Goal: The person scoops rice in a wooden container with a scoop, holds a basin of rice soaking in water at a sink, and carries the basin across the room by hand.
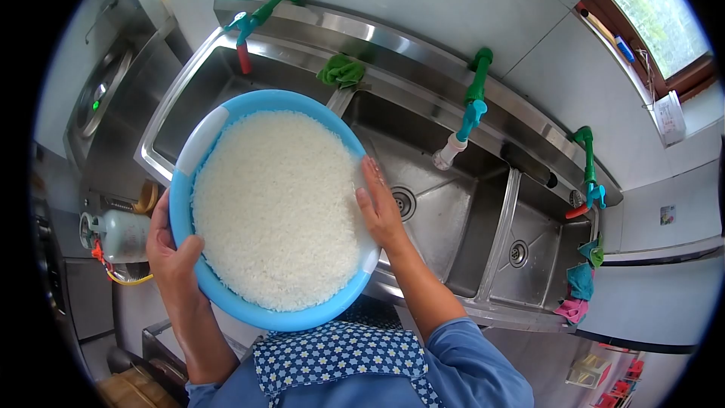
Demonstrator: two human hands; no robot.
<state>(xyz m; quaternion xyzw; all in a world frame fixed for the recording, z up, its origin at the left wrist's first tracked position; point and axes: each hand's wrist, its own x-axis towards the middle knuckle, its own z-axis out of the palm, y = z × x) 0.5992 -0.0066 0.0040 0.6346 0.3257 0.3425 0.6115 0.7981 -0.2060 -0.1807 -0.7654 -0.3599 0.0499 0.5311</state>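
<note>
A blue plastic basin [264, 320] with pale handle sections is held up in front of my body, over the front of the sinks. White rice [279, 208] fills most of it. My left hand [174, 245] grips the left rim, thumb over the edge and fingers outside. On the opposite side my right hand [380, 205] presses against the rim, its thumb and fingers lying along the edge with a few rice grains stuck on them. The undersides of both hands are hidden.
The steel sink [483, 272] has three bowls, with green pipe taps [472, 117] above. A green cloth [341, 70] lies on the left divider. Colored cloths [580, 283] hang at the right end. A gas cylinder [124, 234] stands at left.
</note>
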